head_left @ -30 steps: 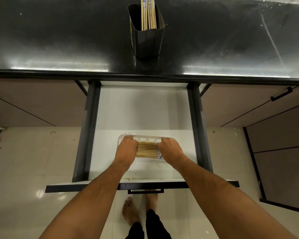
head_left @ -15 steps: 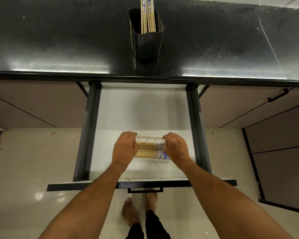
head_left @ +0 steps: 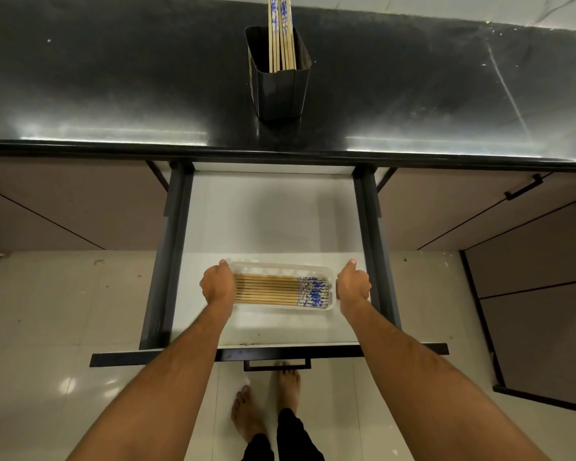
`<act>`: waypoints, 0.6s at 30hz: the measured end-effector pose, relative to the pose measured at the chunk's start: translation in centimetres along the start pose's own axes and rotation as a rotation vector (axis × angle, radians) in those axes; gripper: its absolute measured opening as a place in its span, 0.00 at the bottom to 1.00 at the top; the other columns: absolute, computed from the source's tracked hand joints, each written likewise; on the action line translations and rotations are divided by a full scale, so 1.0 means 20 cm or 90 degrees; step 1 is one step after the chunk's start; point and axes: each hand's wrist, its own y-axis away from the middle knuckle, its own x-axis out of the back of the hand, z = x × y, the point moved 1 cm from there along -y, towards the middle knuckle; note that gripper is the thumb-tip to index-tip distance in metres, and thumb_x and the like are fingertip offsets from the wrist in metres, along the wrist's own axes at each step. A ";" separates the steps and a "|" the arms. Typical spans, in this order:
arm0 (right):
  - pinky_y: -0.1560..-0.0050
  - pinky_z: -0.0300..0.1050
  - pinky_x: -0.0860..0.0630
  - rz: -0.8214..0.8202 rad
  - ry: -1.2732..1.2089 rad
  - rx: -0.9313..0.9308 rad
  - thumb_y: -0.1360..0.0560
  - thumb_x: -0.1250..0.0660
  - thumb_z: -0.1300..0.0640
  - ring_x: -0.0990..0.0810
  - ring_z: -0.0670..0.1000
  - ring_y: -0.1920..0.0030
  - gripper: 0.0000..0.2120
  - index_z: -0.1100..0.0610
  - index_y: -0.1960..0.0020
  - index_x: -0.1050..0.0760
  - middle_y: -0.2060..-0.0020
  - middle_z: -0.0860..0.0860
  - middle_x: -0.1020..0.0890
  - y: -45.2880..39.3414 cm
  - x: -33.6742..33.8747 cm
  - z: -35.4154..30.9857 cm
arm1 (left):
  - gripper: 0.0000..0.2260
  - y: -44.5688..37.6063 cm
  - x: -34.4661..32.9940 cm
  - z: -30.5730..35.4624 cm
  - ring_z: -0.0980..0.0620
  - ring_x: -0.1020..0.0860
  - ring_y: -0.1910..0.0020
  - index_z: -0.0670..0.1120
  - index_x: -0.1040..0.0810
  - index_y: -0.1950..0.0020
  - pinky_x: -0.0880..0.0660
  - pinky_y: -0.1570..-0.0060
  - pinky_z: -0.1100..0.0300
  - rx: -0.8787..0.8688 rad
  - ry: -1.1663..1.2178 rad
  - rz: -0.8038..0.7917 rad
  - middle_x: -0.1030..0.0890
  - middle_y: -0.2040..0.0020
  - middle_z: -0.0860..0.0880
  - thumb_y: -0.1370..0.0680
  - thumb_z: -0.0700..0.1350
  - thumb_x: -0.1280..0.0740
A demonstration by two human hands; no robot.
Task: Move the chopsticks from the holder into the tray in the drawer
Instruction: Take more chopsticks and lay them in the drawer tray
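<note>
Currently both hands are sitting at the two short ends of the clear plastic tray, which is lying on the white floor of the open drawer, toward its front edge. Left hand is covering the tray's left end, fingers curled down over the rim and over the plain tips of the chopsticks in the tray; whether it is gripping the rim or only resting on it cannot be told. Right hand is pressing against the outside of the tray's right end, fingers curled, thumb pointing away from the body; its exact grip is likewise hidden. Chopsticks in the tray are lying side by side, flat, parallel to the drawer front, blue-and-white patterned ends to the right. Pattern is too small to read as writing. More chopsticks in the holder are standing upright in the dark rectangular holder on the black desk, directly behind the drawer, well apart from the tray. No labels or brand marks are showing on tray, holder or drawer. Bare feet are standing on the tiled floor below the drawer handle.
</note>
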 end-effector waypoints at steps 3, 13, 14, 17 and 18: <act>0.53 0.50 0.21 0.006 0.022 0.014 0.15 0.50 0.43 0.20 0.56 0.55 0.26 0.64 0.41 0.25 0.53 0.57 0.20 0.02 -0.01 -0.02 | 0.18 0.00 0.01 0.01 0.39 0.19 0.48 0.37 0.21 0.46 0.20 0.44 0.43 -0.003 -0.023 0.009 0.18 0.47 0.37 0.15 0.49 0.43; 0.43 0.57 0.19 0.010 0.070 0.046 0.14 0.49 0.45 0.17 0.60 0.48 0.24 0.64 0.45 0.25 0.48 0.62 0.18 0.05 -0.05 -0.03 | 0.15 0.00 0.02 0.01 0.45 0.22 0.57 0.40 0.23 0.55 0.22 0.53 0.49 -0.022 -0.081 0.023 0.18 0.52 0.39 0.16 0.48 0.42; 0.45 0.56 0.19 0.012 0.074 0.048 0.14 0.49 0.45 0.17 0.59 0.49 0.24 0.64 0.45 0.25 0.48 0.62 0.18 0.05 -0.06 -0.03 | 0.15 0.01 0.02 0.01 0.44 0.21 0.57 0.40 0.23 0.55 0.22 0.52 0.49 -0.020 -0.080 0.023 0.18 0.52 0.39 0.16 0.47 0.42; 0.54 0.49 0.22 0.019 0.095 0.062 0.14 0.49 0.45 0.20 0.56 0.55 0.22 0.62 0.50 0.28 0.51 0.60 0.19 0.06 -0.07 -0.03 | 0.15 0.01 0.02 0.01 0.40 0.19 0.51 0.38 0.21 0.52 0.20 0.46 0.46 -0.015 -0.080 0.020 0.18 0.51 0.39 0.17 0.47 0.42; 0.54 0.49 0.23 0.020 0.100 0.066 0.14 0.49 0.45 0.21 0.56 0.55 0.22 0.61 0.51 0.28 0.52 0.60 0.19 0.07 -0.07 -0.03 | 0.15 0.01 0.03 0.01 0.40 0.19 0.50 0.38 0.21 0.52 0.20 0.46 0.46 -0.016 -0.082 0.019 0.18 0.51 0.39 0.17 0.47 0.42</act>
